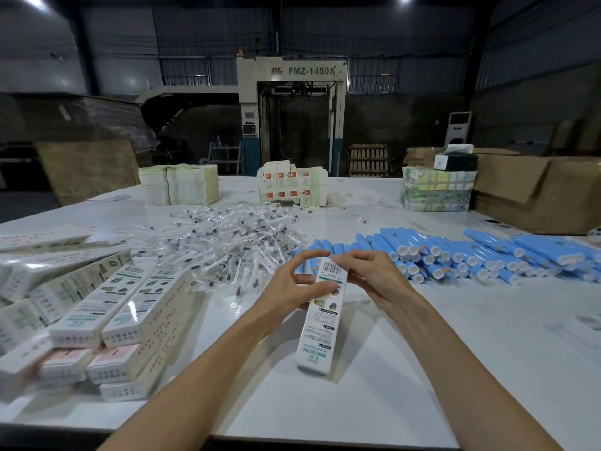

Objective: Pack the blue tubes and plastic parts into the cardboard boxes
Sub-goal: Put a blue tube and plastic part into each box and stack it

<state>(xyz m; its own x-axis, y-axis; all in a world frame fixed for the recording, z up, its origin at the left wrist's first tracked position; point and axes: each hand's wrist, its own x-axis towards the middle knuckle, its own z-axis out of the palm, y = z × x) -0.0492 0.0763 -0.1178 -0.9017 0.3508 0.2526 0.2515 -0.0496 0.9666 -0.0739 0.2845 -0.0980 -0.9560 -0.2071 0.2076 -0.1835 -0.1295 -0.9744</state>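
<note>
Now: my left hand point(292, 281) pinches the side of the cardboard box point(320, 327) and my right hand point(374, 275) curls over its far flap. The near end seems propped on the desk point(422, 369), steadying it for closing, I judge. Blue tubes point(455, 255) heaped toward right edge, plastic parts point(227, 242) mid-desk, both within reach.

White table point(422, 359) — worktop. Behind it stood:
- a cream machine point(292, 71) lettered FMZ-1450A
- a small stepladder point(225, 155) at its left
- stacked wooden pallets point(369, 160) at its right
- a white floor-standing unit point(459, 125) — farther right
- large brown shipping cartons point(536, 196), far right
</note>
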